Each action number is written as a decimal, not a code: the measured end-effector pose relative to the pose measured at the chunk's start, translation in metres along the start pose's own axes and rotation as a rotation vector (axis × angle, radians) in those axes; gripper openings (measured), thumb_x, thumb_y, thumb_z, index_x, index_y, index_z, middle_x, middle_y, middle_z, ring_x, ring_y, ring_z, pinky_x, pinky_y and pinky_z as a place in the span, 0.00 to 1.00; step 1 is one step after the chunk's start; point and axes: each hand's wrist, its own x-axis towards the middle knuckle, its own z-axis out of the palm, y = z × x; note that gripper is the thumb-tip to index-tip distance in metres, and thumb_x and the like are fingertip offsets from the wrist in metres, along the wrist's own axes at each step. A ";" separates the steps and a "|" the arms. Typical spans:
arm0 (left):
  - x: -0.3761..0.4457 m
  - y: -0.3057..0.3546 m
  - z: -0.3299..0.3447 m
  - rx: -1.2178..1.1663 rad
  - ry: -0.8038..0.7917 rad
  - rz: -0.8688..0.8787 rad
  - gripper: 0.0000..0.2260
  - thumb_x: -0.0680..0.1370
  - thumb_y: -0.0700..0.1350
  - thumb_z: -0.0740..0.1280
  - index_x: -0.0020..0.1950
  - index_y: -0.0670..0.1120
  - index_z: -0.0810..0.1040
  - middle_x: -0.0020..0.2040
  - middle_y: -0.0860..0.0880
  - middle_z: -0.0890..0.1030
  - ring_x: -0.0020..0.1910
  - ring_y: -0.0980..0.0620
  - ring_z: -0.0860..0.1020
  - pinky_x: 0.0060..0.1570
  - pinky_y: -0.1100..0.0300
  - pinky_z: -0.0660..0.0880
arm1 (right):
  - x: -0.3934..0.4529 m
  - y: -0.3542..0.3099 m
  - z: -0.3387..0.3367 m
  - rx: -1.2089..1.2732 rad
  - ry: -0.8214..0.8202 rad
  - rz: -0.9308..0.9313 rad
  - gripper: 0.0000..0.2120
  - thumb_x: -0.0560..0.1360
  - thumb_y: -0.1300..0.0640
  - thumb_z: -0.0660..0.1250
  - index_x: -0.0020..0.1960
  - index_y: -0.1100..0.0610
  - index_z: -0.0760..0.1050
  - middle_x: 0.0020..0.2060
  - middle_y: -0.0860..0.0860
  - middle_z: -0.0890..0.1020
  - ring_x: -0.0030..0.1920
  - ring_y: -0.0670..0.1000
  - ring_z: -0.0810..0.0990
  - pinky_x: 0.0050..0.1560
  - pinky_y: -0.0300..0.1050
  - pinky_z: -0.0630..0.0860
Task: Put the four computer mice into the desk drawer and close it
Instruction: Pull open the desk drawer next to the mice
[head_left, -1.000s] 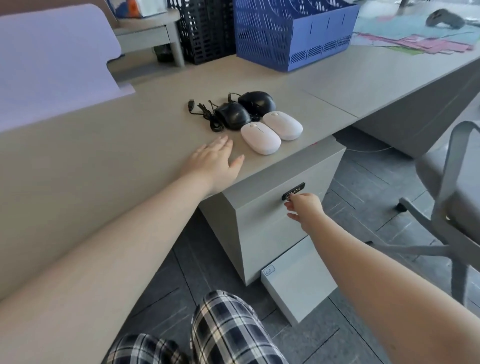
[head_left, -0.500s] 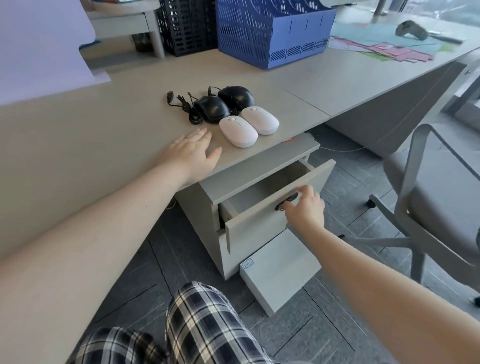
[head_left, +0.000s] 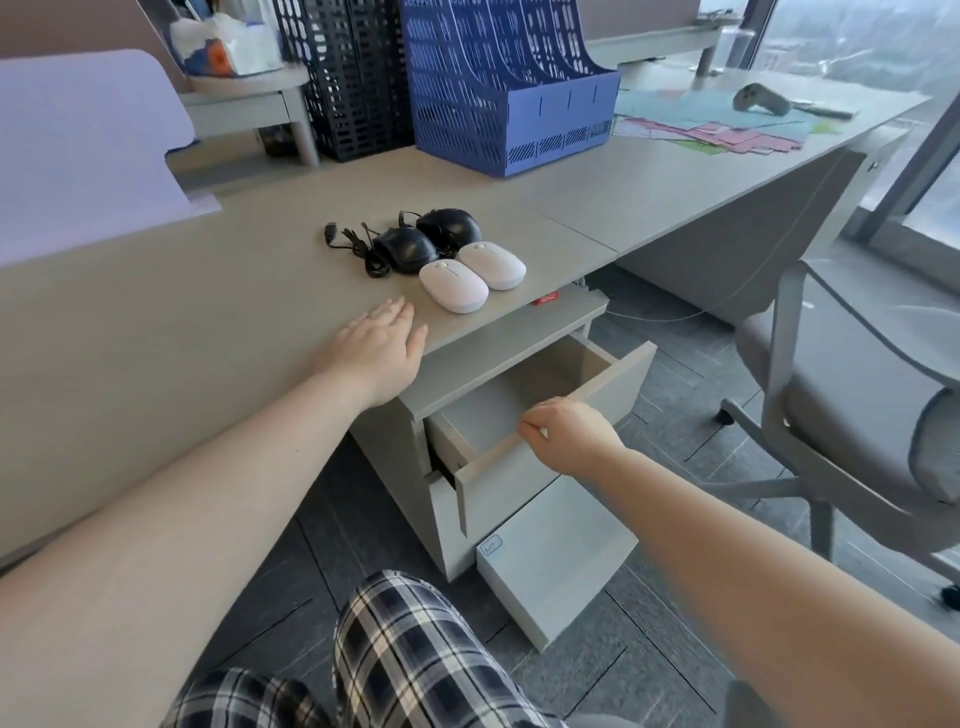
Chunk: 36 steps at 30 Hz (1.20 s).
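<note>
The right hand (head_left: 569, 436) has its fingers (head_left: 532, 427) curled over the top edge of the open drawer (head_left: 519, 415) front. The left hand (head_left: 376, 348) lies flat, fingers spread, on the tabletop (head_left: 208, 312). Just beyond those fingertips sit two white mice (head_left: 470, 275) and, behind them, two black mice (head_left: 426, 236).

I am sitting at a long grey desk (head_left: 649, 176) that is running off to my right toward tall windows (head_left: 857, 36), where hazy daylight is coming in. A blue file rack (head_left: 509, 104) and a black one (head_left: 343, 78) are standing side by side at the back of the desk. A grey chair (head_left: 857, 395) is waiting to my right on dark floor tiles (head_left: 675, 665).
</note>
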 end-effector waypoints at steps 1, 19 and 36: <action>-0.004 0.003 0.001 0.006 0.012 0.008 0.25 0.83 0.52 0.47 0.77 0.42 0.56 0.79 0.46 0.55 0.78 0.51 0.53 0.76 0.54 0.50 | -0.005 0.001 -0.004 -0.009 -0.018 0.011 0.17 0.77 0.52 0.55 0.43 0.60 0.79 0.41 0.54 0.83 0.46 0.58 0.78 0.42 0.46 0.75; -0.023 0.021 0.009 0.082 0.069 0.008 0.26 0.83 0.52 0.50 0.77 0.41 0.55 0.79 0.44 0.56 0.78 0.48 0.55 0.75 0.52 0.52 | -0.091 0.022 -0.039 -0.192 -0.372 0.128 0.17 0.71 0.55 0.60 0.25 0.55 0.63 0.23 0.49 0.65 0.28 0.53 0.64 0.29 0.40 0.63; -0.018 0.018 0.009 0.002 0.101 0.039 0.24 0.83 0.52 0.51 0.76 0.41 0.60 0.78 0.43 0.60 0.77 0.47 0.58 0.74 0.51 0.56 | -0.079 0.017 -0.034 -0.118 -0.416 0.145 0.21 0.77 0.50 0.58 0.26 0.54 0.63 0.27 0.48 0.68 0.34 0.54 0.70 0.34 0.42 0.67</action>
